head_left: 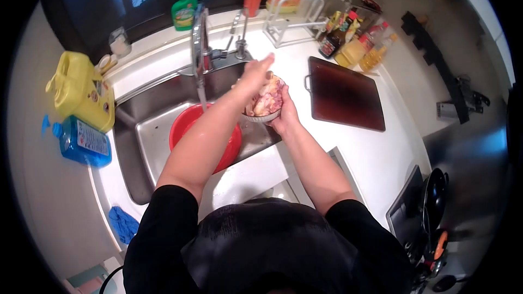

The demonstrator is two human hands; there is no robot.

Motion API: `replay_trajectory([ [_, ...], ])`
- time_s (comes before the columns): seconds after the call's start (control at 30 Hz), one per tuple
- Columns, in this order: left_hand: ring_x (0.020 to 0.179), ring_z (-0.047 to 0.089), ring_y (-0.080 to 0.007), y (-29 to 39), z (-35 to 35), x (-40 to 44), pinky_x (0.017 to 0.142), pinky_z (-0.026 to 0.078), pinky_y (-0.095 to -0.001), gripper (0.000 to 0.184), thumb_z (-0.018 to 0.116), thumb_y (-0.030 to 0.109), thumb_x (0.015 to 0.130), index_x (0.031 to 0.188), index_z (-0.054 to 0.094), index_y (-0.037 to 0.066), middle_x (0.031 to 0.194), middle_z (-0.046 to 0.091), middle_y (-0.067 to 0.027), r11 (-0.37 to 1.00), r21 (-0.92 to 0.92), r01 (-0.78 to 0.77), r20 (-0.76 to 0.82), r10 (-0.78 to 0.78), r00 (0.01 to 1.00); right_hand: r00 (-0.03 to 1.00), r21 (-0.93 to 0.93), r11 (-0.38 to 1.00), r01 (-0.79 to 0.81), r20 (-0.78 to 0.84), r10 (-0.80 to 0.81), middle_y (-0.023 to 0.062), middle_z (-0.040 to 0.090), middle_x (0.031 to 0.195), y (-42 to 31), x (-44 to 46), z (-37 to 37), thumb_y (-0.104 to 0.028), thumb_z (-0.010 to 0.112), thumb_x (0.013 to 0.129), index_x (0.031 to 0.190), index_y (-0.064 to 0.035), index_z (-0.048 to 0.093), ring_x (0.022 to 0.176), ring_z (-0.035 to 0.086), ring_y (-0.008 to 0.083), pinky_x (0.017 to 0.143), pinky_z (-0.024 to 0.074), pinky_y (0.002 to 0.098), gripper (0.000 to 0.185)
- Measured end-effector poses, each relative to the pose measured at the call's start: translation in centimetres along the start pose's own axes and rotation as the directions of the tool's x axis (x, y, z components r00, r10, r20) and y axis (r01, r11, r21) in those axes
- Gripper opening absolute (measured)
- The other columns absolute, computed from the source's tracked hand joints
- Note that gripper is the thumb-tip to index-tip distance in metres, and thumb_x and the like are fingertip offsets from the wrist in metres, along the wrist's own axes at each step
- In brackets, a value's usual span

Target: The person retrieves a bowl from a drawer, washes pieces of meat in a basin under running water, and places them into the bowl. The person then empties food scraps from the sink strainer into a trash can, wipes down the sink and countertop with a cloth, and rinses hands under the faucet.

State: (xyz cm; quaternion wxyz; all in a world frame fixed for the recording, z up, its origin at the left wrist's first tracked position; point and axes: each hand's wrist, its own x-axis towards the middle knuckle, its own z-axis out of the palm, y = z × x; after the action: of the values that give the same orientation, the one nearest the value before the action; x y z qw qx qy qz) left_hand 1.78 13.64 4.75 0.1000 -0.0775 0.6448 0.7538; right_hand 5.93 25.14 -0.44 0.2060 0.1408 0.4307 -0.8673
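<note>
A ribbed bowl heaped with pieces of raw meat, pink with yellowish skin, is held up over the right end of the sink. My right hand grips the bowl from its right side and from below. Above its left side is my left hand, fingers stretched out toward the back; whether the palm touches the meat is hidden. Left of the bowl, a red basin stands in the sink, partly covered by my left forearm. From the faucet, water runs down toward the basin.
A dark cutting board lies on the counter to the right, with bottles and a white rack behind. Left of the sink stand a yellow jug and a blue bottle. A green spray bottle is at the window.
</note>
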Motion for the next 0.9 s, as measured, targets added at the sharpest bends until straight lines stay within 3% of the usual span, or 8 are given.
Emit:
replay_trajectory([
  [0.03,0.1,0.044,-0.0226,1.2,0.1,-1.4,0.088,0.034,-0.032,0.052,0.05,0.045,0.078,0.108,0.052,0.003,0.113,0.047,-0.0152,0.956,-0.29,0.046,0.126,-0.01,0.992,0.999,0.077,0.996,-0.042,0.01,0.041,0.0067,0.04,0.126,-0.5,-0.2,-0.7,-0.056,0.027,0.084,0.124,-0.0186,0.036,0.113,0.039,0.0271,0.088,0.0309,0.0507,0.056],
  [0.1,0.101,0.044,-0.0168,1.7,0.2,-1.7,0.085,0.036,-0.0283,0.046,0.051,0.039,0.08,0.108,0.051,0.003,0.111,0.048,-0.0096,0.945,-0.297,-0.138,-0.016,0.139,0.99,0.998,0.187,0.982,-0.03,0.068,0.017,0.0064,0.037,0.128,-2.1,-0.5,-2.2,-0.056,0.026,0.084,0.125,-0.0187,0.035,0.115,0.037,0.0275,0.09,0.0289,0.0508,0.056],
  [0.17,0.104,0.042,-0.0131,0.7,-1.1,-1.5,0.083,0.036,-0.0268,0.04,0.049,0.036,0.082,0.108,0.051,0.006,0.106,0.049,-0.0057,0.89,0.0,-0.455,-0.101,0.453,0.886,0.993,0.253,0.967,0.008,0.11,-0.037,0.0058,0.036,0.129,-4.3,-1.1,-3.9,-0.055,0.027,0.084,0.126,-0.0175,0.033,0.116,0.036,0.0267,0.092,0.0291,0.0487,0.057],
  [0.3,0.088,0.053,-0.0148,-3.2,-3.3,-2.6,0.074,0.044,-0.0248,0.022,0.051,0.02,0.083,0.099,0.055,0.006,0.096,0.055,-0.0053,0.922,-0.314,-0.227,-0.233,0.157,0.96,0.95,0.315,0.923,0.222,0.144,-0.278,0.0059,0.036,0.129,-10.4,-1.0,-9.3,-0.051,0.027,0.086,0.126,-0.0144,0.033,0.117,0.036,0.0251,0.097,0.0294,0.0439,0.055],
  [0.4,0.068,0.056,-0.0123,-11.7,-12.1,1.1,0.055,0.047,-0.0206,0.012,0.051,0.011,0.081,0.089,0.056,0.003,0.081,0.058,-0.0065,0.589,-0.808,0.001,-0.212,-0.292,0.933,0.946,0.247,0.928,0.279,0.093,-0.31,0.0059,0.036,0.129,-15.3,-1.7,-14.2,-0.051,0.026,0.086,0.126,-0.0145,0.033,0.117,0.036,0.0253,0.096,0.03,0.0444,0.055],
  [0.43,0.065,0.056,-0.0118,-14.7,-14.7,2.2,0.051,0.046,-0.0198,0.01,0.05,0.01,0.081,0.086,0.056,0.003,0.076,0.058,-0.0065,0.418,-0.909,0.006,-0.139,-0.317,0.938,0.941,0.216,0.926,0.31,0.068,-0.331,0.0057,0.036,0.129,-16.6,-1.9,-15.7,-0.052,0.026,0.086,0.126,-0.0149,0.033,0.117,0.037,0.0254,0.096,0.0304,0.0449,0.055],
  [0.63,0.058,0.055,-0.0142,-9.9,-8.8,-1.7,0.064,0.047,-0.0284,0.026,0.045,0.026,0.086,0.067,0.05,0.009,0.057,0.054,0.0007,0.549,-0.834,-0.057,-0.325,-0.404,0.855,0.953,0.119,0.949,0.292,-0.124,-0.278,0.0033,0.038,0.128,-21.7,-1.2,-23.5,-0.059,0.023,0.083,0.126,-0.0202,0.033,0.114,0.039,0.0252,0.089,0.0359,0.047,0.058],
  [0.9,0.074,0.06,-0.021,-9.4,-11.7,-4.8,0.07,0.05,-0.0332,0.01,0.047,0.011,0.083,0.086,0.053,0.004,0.085,0.059,-0.0133,0.582,-0.811,-0.058,-0.174,-0.145,0.974,0.951,0.016,0.955,0.296,-0.104,-0.292,0.0054,0.037,0.128,-24.3,1.0,-30.7,-0.06,0.03,0.08,0.126,-0.0208,0.033,0.114,0.039,0.0267,0.089,0.0371,0.0477,0.06],
])
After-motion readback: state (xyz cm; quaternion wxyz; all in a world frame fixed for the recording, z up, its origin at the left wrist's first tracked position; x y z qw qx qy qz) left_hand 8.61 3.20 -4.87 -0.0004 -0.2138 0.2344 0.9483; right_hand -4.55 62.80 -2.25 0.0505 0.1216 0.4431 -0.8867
